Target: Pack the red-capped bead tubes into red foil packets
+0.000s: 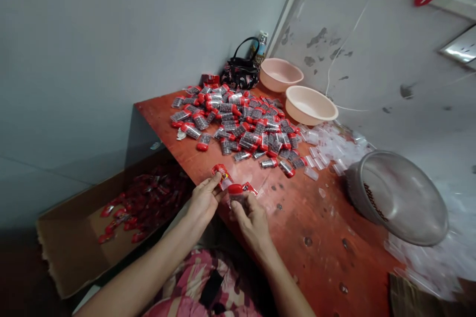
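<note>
Near the front edge of the red table, my left hand pinches a red printed packet with a clear lower part. Close beside it, my right hand grips a small clear container with a red cap. The two held items are nearly touching. Another red printed piece lies just behind the right fingers, partly hidden. Beyond both hands spreads a large pile of red-capped clear containers filled with dark pieces.
Two pink basins and a black handbag stand at the back. A metal bowl sits at the right among clear plastic pieces. At lower left, a cardboard box holds red packets.
</note>
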The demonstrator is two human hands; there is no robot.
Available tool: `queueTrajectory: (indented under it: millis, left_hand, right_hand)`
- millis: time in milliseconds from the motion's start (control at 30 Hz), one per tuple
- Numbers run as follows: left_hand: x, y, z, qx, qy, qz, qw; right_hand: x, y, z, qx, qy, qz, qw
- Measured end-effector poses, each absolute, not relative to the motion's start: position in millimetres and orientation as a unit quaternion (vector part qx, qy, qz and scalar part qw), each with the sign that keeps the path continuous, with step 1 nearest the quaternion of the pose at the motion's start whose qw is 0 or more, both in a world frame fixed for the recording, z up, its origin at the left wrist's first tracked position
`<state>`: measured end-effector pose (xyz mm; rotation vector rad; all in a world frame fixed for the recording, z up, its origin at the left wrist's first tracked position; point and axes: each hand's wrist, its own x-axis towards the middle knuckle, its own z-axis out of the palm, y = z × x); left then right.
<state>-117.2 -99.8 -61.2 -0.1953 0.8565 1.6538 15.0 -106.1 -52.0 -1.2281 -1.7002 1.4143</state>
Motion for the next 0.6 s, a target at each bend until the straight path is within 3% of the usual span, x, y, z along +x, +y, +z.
queueTrajectory:
  millis: [600]
  left_hand:
    - [-114.5,-105.5,-57.6,-0.071,0.331,0.740,0.581]
  right_hand:
    - [13.6,-110.3,-53.0,-0.467,-0.611,0.546,0.333]
